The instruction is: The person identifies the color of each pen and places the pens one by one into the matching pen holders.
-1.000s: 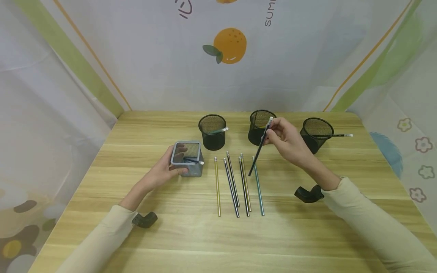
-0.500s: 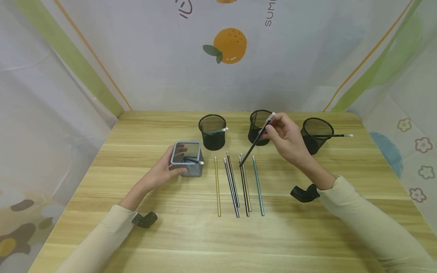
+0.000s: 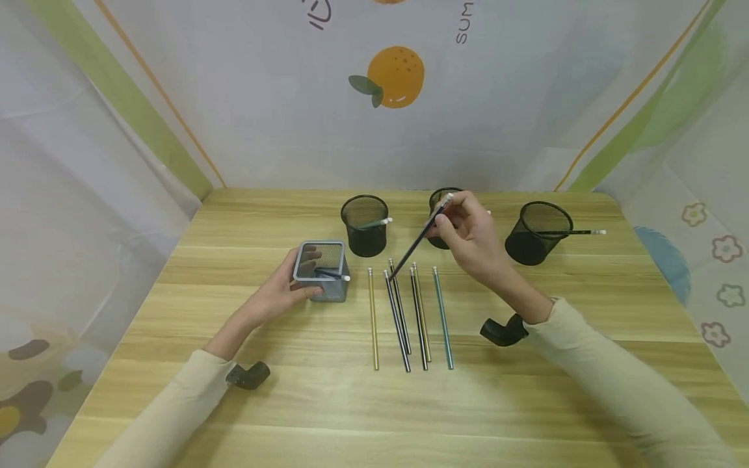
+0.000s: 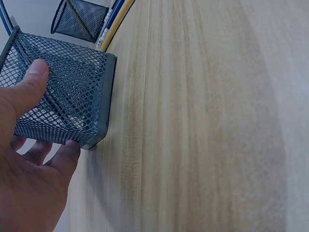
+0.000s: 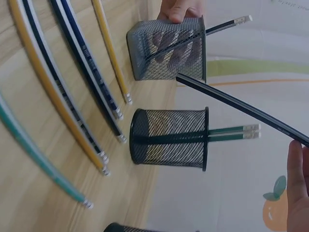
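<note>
Head view, clock centred on the lying pencils, six o'clock nearest the camera. Left hand at ten o'clock grips the square mesh holder, thumb on the near side, fingers wrapped behind. One dark pencil leans inside, eraser end toward four. Round cup at eleven; right wrist view shows green pencils in it. Row is six pencils, erasers toward twelve: yellow pencil first, teal pencil last. Held pencil, dark, is slanted and off the table, eraser end toward one, free end toward seven. Right hand at one pinches it near the eraser, grip narrow. Middle cup is half hidden behind that hand; contents unclear. Right cup at two, black pencil leaning out toward three.

Judgement on doing this carry well: pinch firmly near the eraser, free end high enough to clear the row and any rim, pencil steeper before going over a rim. Left grip should steady the holder without squeezing the mesh.
</note>
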{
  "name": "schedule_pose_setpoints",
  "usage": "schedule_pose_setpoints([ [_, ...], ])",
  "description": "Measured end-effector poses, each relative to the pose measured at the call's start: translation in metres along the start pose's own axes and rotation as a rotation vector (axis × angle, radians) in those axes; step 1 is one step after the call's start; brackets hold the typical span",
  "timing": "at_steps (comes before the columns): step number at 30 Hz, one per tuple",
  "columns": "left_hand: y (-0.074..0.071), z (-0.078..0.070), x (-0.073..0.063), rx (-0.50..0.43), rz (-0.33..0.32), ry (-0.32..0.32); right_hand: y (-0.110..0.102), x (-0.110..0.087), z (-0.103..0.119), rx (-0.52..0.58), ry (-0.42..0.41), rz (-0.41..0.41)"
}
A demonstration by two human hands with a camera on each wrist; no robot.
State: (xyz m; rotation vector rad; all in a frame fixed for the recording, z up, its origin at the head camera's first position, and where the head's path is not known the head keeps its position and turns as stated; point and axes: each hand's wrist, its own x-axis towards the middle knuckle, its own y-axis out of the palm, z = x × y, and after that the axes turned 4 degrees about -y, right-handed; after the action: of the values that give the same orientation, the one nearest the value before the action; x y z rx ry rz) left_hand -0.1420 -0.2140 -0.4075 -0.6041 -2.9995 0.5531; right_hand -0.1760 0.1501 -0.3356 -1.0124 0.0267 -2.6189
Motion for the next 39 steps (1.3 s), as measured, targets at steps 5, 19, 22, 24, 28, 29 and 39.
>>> schedule_pose_setpoints([
  [5,0.000,0.000,0.000,-0.003,0.000,-0.001,0.009,0.006,0.003,0.030,-0.031,0.004],
  [19,0.000,0.000,0.001,-0.010,-0.002,0.001,0.022,0.021,0.005,0.045,-0.133,0.043],
  [22,0.000,0.000,0.000,-0.010,-0.001,0.001,0.024,0.023,0.006,0.048,-0.136,0.038],
  [24,0.000,0.000,0.000,-0.011,0.000,0.001,0.025,0.024,0.007,0.046,-0.137,0.035],
  [28,0.000,0.000,0.000,-0.012,0.001,0.003,0.027,0.026,0.008,0.043,-0.150,0.038],
  [29,0.000,0.000,0.000,-0.013,0.002,0.004,0.028,0.026,0.008,0.046,-0.155,0.040],
  [39,0.000,0.000,0.000,-0.006,0.002,0.003,0.034,0.034,0.009,0.079,-0.178,0.059],
])
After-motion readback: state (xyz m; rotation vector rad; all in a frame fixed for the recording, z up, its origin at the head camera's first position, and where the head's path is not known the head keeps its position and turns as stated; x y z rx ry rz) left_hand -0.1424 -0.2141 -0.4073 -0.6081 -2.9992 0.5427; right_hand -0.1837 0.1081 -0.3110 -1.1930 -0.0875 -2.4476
